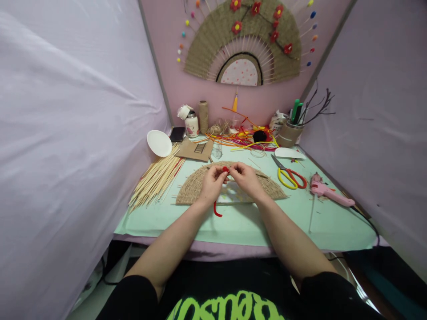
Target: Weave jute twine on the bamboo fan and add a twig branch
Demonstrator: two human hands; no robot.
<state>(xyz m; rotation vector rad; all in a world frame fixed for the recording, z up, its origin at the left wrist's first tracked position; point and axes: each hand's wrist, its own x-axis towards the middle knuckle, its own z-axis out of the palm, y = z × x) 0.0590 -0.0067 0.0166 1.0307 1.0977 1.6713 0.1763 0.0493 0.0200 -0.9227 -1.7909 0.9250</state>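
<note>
Above the middle of the table, my left hand and my right hand meet with fingertips pinched around a red pipe cleaner. Its upper end is curled into a small bunch between the fingertips, and its loose tail hangs below my left hand. Under both hands lies a half-round fan woven from brown twine, with thin stick ends poking out along its edge. The fan's inner part is pale and patterned, and partly covered by my hands.
Thin wooden sticks are heaped at left, near a white paper bowl. Scissors and a pink glue gun lie at right. Behind are colourful pipe cleaners, a twig-filled pot and a finished fan on the wall.
</note>
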